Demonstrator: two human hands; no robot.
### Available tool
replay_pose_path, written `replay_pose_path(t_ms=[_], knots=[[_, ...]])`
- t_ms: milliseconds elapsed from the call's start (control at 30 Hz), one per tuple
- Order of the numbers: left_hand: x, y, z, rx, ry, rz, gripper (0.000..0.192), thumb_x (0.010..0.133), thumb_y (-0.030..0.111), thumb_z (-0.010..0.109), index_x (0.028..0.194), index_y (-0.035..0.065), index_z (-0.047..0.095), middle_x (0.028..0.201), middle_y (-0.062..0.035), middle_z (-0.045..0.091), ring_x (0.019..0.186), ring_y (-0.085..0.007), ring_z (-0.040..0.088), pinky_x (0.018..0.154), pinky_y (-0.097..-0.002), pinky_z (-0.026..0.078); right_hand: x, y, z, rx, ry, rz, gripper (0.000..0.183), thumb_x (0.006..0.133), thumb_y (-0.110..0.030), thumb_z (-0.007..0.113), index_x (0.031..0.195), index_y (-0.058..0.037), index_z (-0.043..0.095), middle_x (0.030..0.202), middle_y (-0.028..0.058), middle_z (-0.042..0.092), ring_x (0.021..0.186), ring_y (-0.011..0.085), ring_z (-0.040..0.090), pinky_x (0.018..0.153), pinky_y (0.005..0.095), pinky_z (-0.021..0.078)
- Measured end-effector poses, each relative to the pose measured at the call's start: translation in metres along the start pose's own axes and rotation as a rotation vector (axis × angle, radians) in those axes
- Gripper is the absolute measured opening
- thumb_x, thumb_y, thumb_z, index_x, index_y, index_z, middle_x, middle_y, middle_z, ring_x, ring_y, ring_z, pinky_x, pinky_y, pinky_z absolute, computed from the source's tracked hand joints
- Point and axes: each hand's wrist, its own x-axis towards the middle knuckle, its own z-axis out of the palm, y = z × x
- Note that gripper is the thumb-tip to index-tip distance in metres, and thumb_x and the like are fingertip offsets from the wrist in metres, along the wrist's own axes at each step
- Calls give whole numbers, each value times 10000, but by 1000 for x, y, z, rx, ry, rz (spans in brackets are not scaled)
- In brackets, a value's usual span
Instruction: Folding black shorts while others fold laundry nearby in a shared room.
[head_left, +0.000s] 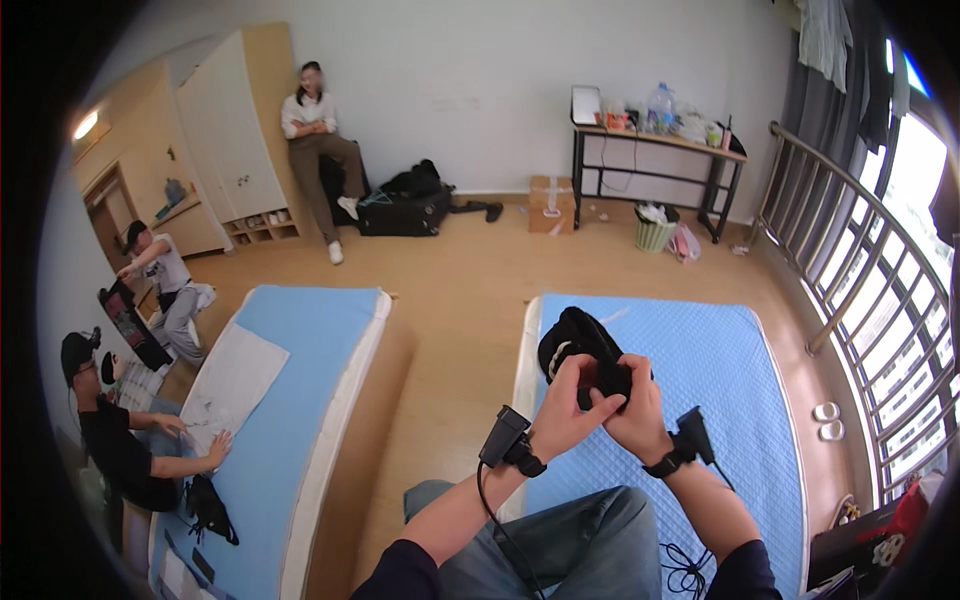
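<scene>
A black fabric cap (568, 337) with a pale braided or lettered detail is held up in front of me, above the blue quilted mattress (705, 375). My left hand (574, 409) grips its near edge, with the thumb reaching across to the other hand. On the right side of the same edge, my right hand (636, 412) pinches the cloth. An opening shows between the two hands; the fingertips inside it are partly hidden. Each wrist wears a black strapped device with a cable, the left device (505, 436) and the right device (696, 435).
Another blue mattress (330, 330) lies to the left, where a person (112, 435) touches a white cloth (244, 367). Two more people are farther back. A desk (652, 135), a waste basket (655, 234) and a suitcase (401, 214) line the wall. A metal railing (847, 180) runs along the right.
</scene>
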Motion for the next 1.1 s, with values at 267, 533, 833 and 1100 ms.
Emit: replay_pose_path(t_ms=[267,533,833,1100], knots=[[-53,111,-73,61,-95,256,697,827,242,844,1375,48,458,1301,-135,496,1179,-247,533,996,-372,448,-14,-119,-31,152,-381,-374,457,769,-195,832,1083,4,567,933,163,649,832,324,661,741,363,521],[-96,186,-90,159,-97,227,547,841,197,817,1269,41,514,1248,-117,515,1166,-253,521,1013,-357,415,-48,-161,-35,194,-489,-348,348,743,-77,778,993,2,549,801,112,562,734,214,584,674,319,475],[-101,204,-158,518,-48,144,302,932,124,713,1203,34,617,1105,-110,679,1026,-246,649,922,-338,505,-18,-49,-121,23,-733,-88,614,793,-64,831,1283,-14,465,1149,54,509,1009,133,533,902,297,478],[-137,241,-159,475,-358,329,268,894,87,747,1129,24,637,999,-133,683,899,-331,668,758,-386,535,-101,-66,-215,-151,-569,-446,396,608,-119,832,857,-49,532,855,90,557,803,280,547,801,370,448]])
